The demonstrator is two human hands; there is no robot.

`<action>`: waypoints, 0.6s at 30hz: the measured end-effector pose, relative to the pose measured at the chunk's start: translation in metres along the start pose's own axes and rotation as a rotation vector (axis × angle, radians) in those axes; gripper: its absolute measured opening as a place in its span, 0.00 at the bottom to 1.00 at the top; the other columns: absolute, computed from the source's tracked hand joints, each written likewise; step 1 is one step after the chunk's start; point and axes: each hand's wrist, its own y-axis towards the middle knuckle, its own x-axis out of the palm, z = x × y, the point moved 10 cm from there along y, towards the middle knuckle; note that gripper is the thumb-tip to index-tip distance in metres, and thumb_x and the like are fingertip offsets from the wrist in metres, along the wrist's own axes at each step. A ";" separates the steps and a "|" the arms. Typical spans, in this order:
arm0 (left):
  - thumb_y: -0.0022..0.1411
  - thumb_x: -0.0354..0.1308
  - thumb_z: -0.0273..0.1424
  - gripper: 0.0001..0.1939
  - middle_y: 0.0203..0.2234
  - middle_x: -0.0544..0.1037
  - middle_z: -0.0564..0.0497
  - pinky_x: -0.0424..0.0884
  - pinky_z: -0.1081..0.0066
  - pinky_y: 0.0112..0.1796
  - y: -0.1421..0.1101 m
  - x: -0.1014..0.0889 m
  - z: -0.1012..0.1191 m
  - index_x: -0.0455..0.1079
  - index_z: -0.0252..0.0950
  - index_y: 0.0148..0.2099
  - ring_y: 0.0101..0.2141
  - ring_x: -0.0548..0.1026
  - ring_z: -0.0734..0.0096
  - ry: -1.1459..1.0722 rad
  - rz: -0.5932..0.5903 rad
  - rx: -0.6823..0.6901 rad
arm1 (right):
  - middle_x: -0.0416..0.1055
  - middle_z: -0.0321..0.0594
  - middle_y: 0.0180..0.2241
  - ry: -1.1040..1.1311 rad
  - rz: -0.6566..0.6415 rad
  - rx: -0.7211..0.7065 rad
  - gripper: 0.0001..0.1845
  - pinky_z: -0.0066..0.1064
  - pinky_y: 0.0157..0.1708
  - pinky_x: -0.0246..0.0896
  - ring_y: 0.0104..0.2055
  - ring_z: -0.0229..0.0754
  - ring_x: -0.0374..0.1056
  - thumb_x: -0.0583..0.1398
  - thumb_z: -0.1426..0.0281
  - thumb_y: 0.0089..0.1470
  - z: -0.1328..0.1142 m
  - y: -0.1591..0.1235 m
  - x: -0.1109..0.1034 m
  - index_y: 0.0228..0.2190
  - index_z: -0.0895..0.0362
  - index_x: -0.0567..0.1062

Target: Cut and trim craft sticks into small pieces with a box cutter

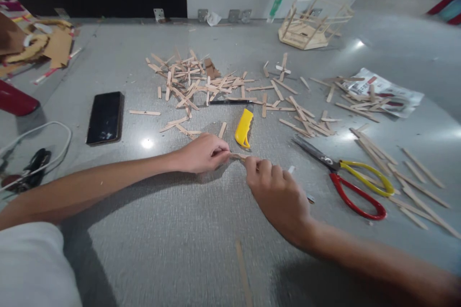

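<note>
A thin wooden craft stick (237, 156) spans the short gap between my two hands, just above the table. My left hand (205, 154) pinches its left end between thumb and fingers. The other end disappears into the curled fingers of my right hand (277, 194), seen from the back, so its grip is partly hidden. A small shiny piece (310, 198) shows by the right wrist, too small to name. Just beyond the hands lies a yellow handle with finger grooves (245, 128). Scissors (337, 167) with one yellow and one red handle lie partly open to the right.
Craft sticks (187, 76) are heaped at mid-table, more scattered right. A black phone (105, 117), a white cable (54, 124) and a red cylinder (18, 99) are left. A stick frame (309, 26), a glue tube (276, 5) and a plastic packet (385, 91) sit farther back.
</note>
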 end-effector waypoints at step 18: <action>0.72 0.50 0.35 0.21 0.14 0.68 0.56 0.58 0.78 0.23 -0.001 0.004 0.001 0.63 0.35 0.25 0.15 0.64 0.80 -0.067 -0.074 -0.020 | 0.65 0.33 0.18 -0.001 -0.207 0.011 0.12 0.27 0.20 0.35 0.16 0.34 0.61 0.53 0.82 0.64 -0.003 0.000 0.016 0.31 0.57 0.67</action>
